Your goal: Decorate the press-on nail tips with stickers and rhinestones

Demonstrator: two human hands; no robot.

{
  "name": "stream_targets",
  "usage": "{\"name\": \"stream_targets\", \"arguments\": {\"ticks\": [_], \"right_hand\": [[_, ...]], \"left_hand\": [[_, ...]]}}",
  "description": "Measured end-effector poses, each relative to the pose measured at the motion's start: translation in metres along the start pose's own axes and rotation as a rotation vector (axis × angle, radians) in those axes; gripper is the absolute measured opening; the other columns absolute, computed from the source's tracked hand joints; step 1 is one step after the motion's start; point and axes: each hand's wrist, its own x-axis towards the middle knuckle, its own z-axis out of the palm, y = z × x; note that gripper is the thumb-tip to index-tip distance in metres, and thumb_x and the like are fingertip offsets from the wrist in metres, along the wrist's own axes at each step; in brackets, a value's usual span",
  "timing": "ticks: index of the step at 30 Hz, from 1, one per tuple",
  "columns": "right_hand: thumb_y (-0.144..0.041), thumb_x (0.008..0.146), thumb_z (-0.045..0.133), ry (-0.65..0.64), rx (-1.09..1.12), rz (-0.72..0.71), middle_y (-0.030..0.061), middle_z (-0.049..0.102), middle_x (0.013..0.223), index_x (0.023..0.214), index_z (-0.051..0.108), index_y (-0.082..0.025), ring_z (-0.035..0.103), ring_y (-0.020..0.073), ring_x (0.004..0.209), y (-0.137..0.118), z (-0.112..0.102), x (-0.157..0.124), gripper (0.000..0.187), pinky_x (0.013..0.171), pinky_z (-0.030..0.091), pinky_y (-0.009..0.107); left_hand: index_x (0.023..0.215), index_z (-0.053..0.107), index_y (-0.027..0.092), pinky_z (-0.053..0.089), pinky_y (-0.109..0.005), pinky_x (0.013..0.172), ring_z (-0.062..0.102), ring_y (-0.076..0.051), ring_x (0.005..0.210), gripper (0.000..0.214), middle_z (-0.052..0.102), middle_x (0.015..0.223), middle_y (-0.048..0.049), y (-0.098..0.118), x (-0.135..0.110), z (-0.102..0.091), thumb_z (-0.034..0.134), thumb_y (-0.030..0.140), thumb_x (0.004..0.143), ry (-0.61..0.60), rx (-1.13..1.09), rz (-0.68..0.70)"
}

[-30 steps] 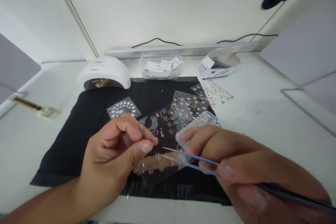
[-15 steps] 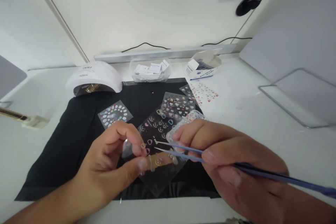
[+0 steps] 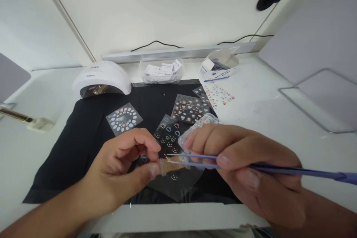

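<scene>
R hand (image 3: 262, 189) pinched blue tweezers (image 3: 279, 170) btw thumb & fingers, approx. mid-length; prongs stood slightly apart, tips aimed at 9 o'clock over a tan strip (image 3: 173, 168) w/ clear pcs on it, detail too small to make out. L hand (image 3: 119, 171) was curled, thumb tip at the strip's 9 o'clock end, index just above; couldn't tell if it pinched the strip. Strip lay twd 6 o'clock of the clear sticker sheet (image 3: 170, 139); resting or raised, unclear.

Handling, my guess: tweezers light, stiff, springy, best held mid-shank; fine tips poss. easy to bend. Strip prob. light & rigid, clear pcs slick, so ends = best hold. Sheet looked thin, flexy, slippery; edges best for lifting.

Edges/room: black mat (image 3: 67, 148) ended at 6 o'clock, just below the sheet. Clear case (image 3: 205, 119) sat at 1 o'clock, partly behind R fingers. Most room: mat's 9–10 o'clock stretch; white lamp (image 3: 102, 72) bounded it at 11.
</scene>
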Motion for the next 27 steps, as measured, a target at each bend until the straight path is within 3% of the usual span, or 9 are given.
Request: {"name": "stream_targets", "arguments": {"ticks": [9,15,27], "right_hand": [[-0.021,0.090,0.057,0.045,-0.047,0.024,0.0059,0.067,0.075,0.102,0.076,-0.022,0.066,0.0232,0.075,-0.004,0.004,-0.002,0.023,0.083,0.057,0.052],[-0.022,0.090,0.058,0.058,-0.017,0.014,0.0061,0.067,0.076,0.105,0.075,-0.020,0.066,0.0237,0.077,0.001,0.009,-0.003,0.023,0.076,0.058,0.049],[-0.021,0.092,0.056,0.057,-0.017,0.038,0.0056,0.066,0.074,0.105,0.075,-0.021,0.064,0.0229,0.077,-0.001,0.006,-0.005,0.023,0.077,0.057,0.049]], "left_hand": [[0.089,0.062,0.021,0.055,-0.018,0.058,0.060,-0.009,0.060,0.020,0.062,0.077,0.0016,-0.001,0.002,0.010,0.069,0.004,0.083,0.181,-0.030,0.036],[0.097,0.058,0.026,0.054,-0.018,0.067,0.060,-0.010,0.072,0.028,0.061,0.082,0.0028,-0.009,0.002,0.011,0.070,0.004,0.084,0.134,-0.042,0.112],[0.110,0.061,0.026,0.055,-0.023,0.071,0.061,-0.013,0.075,0.035,0.062,0.083,0.0006,-0.007,0.000,0.006,0.072,0.006,0.083,0.102,-0.015,0.163]]}}
